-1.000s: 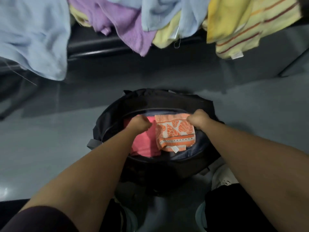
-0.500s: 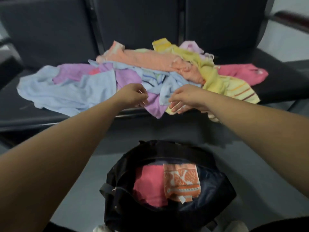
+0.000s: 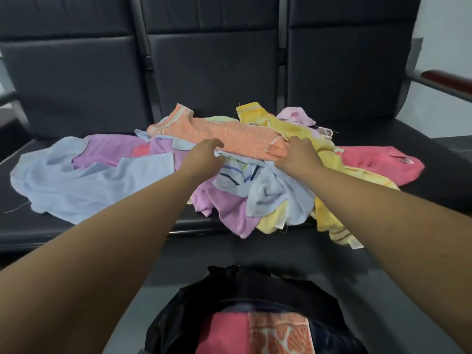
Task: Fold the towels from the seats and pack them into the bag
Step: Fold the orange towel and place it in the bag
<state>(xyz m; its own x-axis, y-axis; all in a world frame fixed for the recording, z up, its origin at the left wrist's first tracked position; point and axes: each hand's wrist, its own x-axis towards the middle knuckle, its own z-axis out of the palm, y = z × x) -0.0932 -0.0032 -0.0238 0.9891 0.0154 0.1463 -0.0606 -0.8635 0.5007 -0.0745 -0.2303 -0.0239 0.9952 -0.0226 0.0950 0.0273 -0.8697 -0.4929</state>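
A row of black seats (image 3: 76,80) carries a heap of loose towels. Farthest left, a blue towel (image 3: 84,185) lies spread over the left seat, with a purple towel (image 3: 112,149) partly under it and reaching toward the middle of the heap.

The left hand (image 3: 204,154) reaches in from the lower left. Its fingers are curled onto the near left edge of the orange towel (image 3: 240,141), and it grips the cloth there. That orange towel lies on top of the heap, stretched crosswise between the two hands. Just below it, between the wrists, a striped towel (image 3: 237,175) and more pale blue cloth hang down over the seat's front edge, with a fold of purple beneath them.

The right hand (image 3: 298,152) grips the right end of the orange towel, its fingers bent over the cloth. Beside and behind this hand a yellow towel (image 3: 329,159) runs from the back of the heap down to the seat edge, where a striped end hangs off. Farther right a pink towel (image 3: 378,164) lies flat on the right seat, well apart from either hand.

At the bottom, on the floor near the person, the black bag (image 3: 255,290) stands open. Inside it a folded pink towel (image 3: 224,333) lies on the left and a patterned towel (image 3: 281,335) touches it on the right. Both hands are well above the bag.
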